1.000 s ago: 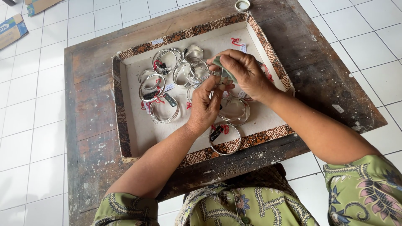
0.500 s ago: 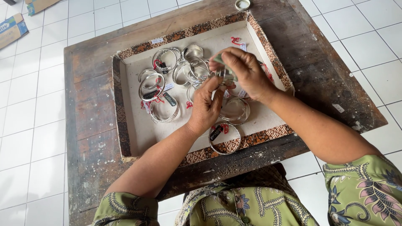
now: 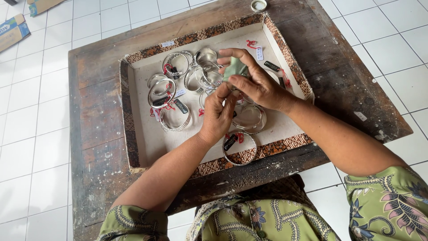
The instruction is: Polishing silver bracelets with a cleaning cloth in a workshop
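A shallow white tray (image 3: 151,138) with a brown patterned rim lies on a dark wooden table (image 3: 98,111). Several silver bangles (image 3: 171,100) with red strings and small black tags lie in it. Over the tray's middle my right hand (image 3: 256,85) pinches a pale green cloth (image 3: 235,69). Just below it my left hand (image 3: 218,116) has its fingers closed on a silver bangle, most of which is hidden by both hands. Another tagged bangle (image 3: 240,149) rests on the tray's near rim, just below my left hand.
A small round lid (image 3: 258,5) sits at the table's far edge. Cardboard boxes (image 3: 13,29) lie on the white tiled floor at the upper left. My lap in green patterned cloth (image 3: 249,218) is against the table's near edge.
My right hand has shifted slightly left and up with the green cloth. My left hand stays in place under it.
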